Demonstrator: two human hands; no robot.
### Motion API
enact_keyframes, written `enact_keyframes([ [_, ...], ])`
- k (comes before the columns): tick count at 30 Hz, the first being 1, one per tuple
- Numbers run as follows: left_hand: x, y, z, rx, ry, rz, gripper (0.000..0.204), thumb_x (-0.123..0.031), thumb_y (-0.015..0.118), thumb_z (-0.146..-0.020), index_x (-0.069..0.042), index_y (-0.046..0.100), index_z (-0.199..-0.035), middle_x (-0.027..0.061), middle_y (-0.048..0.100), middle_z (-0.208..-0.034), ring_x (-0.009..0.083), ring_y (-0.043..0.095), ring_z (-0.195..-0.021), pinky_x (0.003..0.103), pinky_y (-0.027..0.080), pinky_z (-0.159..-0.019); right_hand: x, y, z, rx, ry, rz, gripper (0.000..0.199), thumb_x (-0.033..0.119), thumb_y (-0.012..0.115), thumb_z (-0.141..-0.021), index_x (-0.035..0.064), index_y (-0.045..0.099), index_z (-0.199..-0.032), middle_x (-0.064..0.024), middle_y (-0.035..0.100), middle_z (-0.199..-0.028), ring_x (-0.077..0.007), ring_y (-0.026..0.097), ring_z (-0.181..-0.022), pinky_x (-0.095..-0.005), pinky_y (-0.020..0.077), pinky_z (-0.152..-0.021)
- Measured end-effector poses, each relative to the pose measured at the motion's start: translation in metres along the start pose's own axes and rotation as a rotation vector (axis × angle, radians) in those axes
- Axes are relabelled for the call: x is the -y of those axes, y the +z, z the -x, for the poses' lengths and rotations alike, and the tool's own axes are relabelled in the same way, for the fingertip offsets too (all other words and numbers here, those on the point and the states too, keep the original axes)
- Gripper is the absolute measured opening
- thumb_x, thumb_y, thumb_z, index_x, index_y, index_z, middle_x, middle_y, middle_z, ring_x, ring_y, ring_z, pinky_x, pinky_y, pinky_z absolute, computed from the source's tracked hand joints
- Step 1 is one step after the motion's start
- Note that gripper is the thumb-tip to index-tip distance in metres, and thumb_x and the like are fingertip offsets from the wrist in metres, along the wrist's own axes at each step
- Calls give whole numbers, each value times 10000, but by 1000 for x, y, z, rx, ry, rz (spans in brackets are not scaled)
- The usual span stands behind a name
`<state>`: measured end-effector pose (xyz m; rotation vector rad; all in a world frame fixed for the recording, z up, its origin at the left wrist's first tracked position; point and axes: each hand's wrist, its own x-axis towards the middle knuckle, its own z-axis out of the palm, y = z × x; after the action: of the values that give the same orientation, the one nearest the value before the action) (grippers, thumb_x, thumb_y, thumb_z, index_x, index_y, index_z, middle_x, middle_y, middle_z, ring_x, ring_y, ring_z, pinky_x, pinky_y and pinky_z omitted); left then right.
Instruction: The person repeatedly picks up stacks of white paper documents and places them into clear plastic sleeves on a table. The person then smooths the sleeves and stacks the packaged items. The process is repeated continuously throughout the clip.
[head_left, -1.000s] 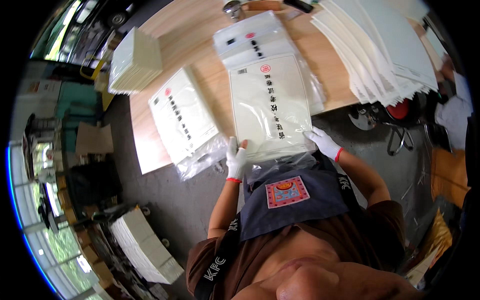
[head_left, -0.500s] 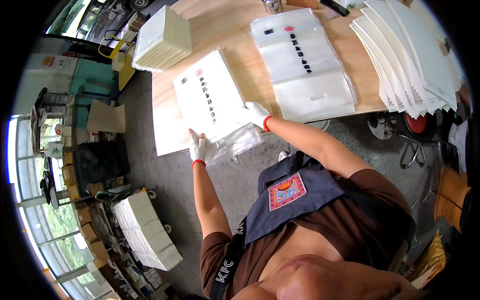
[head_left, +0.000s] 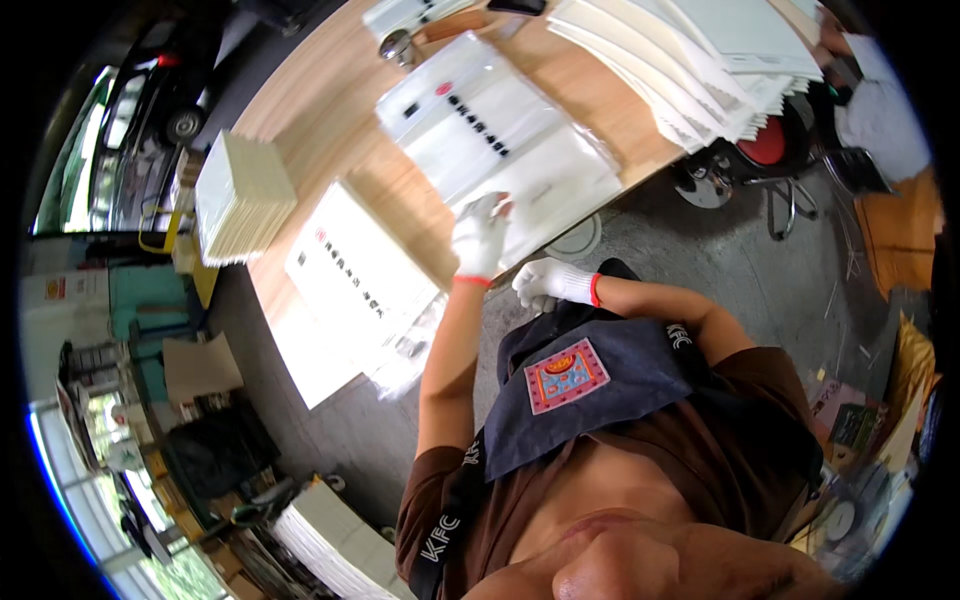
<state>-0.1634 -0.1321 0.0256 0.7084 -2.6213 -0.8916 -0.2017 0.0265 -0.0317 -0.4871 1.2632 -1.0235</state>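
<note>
My left hand, in a white glove with a red cuff and bare fingertips, is over the near left edge of a pile of clear plastic bags. Its fingers are slightly bent and apart, with nothing visible in them. My right hand, gloved alike, hangs off the table edge before my apron, fingers loosely bent and empty. To the left lies a white printed stack in a clear bag. The loose plastic mouth of that bag droops over the near table edge.
A tall stack of cream sheets stands at the table's left. Fanned white stacks lie at the right. A metal cup and a phone are at the back. A red-seated chair stands right of the table.
Both hands have left the bagged stack. The left moved right to the bag pile; the right drew back toward my body. The view has turned, shifting the table.
</note>
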Motion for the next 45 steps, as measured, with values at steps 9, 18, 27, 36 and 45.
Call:
enact_keyframes([
  [9,5,48,-71,357,-23,-18,234,-211,546,-810,-115,681,-976,151,643,-1021,313,600,-940,390,458,-838,13,-63,23,-451,-387,-52,267,315,575,-886,56,614,-939,-72,666,-866,-140,634,-663,-271,513,-574],
  [18,36,22,-131,100,92,959,62,-131,474,-949,-93,522,-958,74,594,-765,161,568,-635,329,525,-686,48,-136,-45,-745,-162,458,485,491,437,-916,50,637,-892,-64,638,-652,-175,613,-567,-329,485,-542],
  [27,-96,-22,-92,204,175,464,362,52,485,-818,-99,500,-1147,125,651,-982,170,567,-659,316,501,-648,98,-113,2,-692,-711,220,301,269,448,-936,67,620,-1080,-74,659,-886,-210,629,-742,-353,514,-709],
  [36,-191,15,15,254,658,174,256,-10,555,-826,-143,622,-1034,180,571,-691,319,617,-646,372,478,-577,56,-117,37,-693,-648,913,258,237,487,-880,115,637,-1050,-59,657,-806,-227,627,-678,-375,500,-622],
  [45,-138,47,-59,58,392,461,193,-77,529,-913,-39,612,-1083,45,621,-750,114,538,-550,268,453,-516,144,-146,167,-736,-475,1399,213,202,525,-813,202,664,-974,-89,656,-782,-304,632,-685,-421,500,-595],
])
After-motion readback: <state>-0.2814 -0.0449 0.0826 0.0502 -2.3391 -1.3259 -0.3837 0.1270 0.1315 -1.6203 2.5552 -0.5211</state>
